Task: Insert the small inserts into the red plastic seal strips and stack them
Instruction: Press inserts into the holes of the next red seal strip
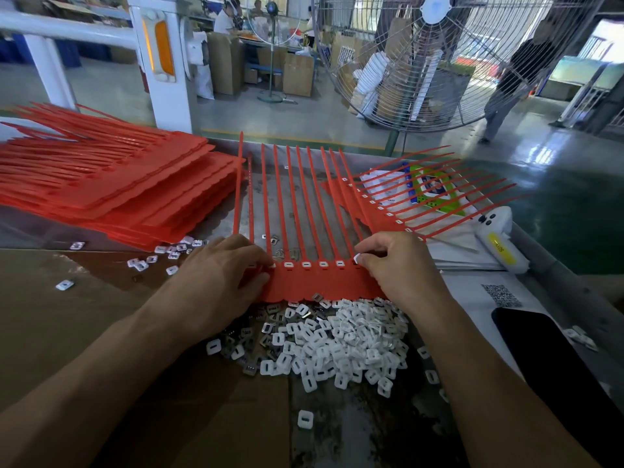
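Two bare forearms, left hand (pixel 216 282), right hand (pixel 401 268), no sleeves, rings or gloves.

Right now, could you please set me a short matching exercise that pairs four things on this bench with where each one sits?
Things:
1. tall stack of red plastic seal strips
2. heap of small white plastic inserts
3. single white insert
4. black flat phone

Places:
A. pinched in the right hand
B. near right, beside a printed code square
C. far left of the bench
D. just nearer than the red strip sheet that the left hand holds down

Pairs: 1-C, 2-D, 3-A, 4-B
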The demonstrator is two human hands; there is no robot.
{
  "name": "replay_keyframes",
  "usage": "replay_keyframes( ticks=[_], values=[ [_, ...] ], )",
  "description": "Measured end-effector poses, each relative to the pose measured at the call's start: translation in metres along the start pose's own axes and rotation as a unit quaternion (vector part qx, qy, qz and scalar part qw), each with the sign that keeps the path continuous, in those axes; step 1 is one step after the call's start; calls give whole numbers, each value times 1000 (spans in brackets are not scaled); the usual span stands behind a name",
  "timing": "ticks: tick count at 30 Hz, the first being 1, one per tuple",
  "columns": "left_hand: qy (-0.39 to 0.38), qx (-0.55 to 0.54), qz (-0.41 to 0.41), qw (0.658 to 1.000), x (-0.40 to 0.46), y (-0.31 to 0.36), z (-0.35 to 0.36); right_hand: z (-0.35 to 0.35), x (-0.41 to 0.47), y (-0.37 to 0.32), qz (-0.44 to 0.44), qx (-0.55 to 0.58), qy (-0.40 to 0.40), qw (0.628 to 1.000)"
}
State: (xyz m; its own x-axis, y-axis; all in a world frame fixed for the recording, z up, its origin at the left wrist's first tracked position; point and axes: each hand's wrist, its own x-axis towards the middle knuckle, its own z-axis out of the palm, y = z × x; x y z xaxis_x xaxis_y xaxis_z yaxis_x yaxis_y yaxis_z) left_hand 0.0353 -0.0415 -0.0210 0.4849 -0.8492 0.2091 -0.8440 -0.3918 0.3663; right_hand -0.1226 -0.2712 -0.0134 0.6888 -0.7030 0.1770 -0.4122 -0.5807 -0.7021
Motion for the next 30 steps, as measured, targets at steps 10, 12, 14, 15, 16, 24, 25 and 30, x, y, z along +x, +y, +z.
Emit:
replay_keyframes(
  ticks=[10,12,14,15,16,24,25,30],
  values=[
    [0,4,-3,1000,0,-1,1,2,-2,-6,1,-67,3,998],
    [-1,5,-3,1000,0,0,1,3,-3,-8,1,-74,3,997],
    [-2,5,-4,1000,0,0,1,2,-4,-9,-2,-82,4,997],
    [-2,6,-4,1000,1,0,1,2,-4,-9,-5,-88,3,996],
    [-2,6,-3,1000,1,0,1,2,-5,-10,-11,-97,0,995],
    [16,6,9,1000,-1,-1,1,0,-18,-25,-80,-255,-23,963],
    [18,6,9,1000,-1,-1,1,1,-20,-28,-85,-292,-29,952],
    [12,8,6,1000,0,-1,2,3,-27,-44,-97,-396,-55,912]
  ],
)
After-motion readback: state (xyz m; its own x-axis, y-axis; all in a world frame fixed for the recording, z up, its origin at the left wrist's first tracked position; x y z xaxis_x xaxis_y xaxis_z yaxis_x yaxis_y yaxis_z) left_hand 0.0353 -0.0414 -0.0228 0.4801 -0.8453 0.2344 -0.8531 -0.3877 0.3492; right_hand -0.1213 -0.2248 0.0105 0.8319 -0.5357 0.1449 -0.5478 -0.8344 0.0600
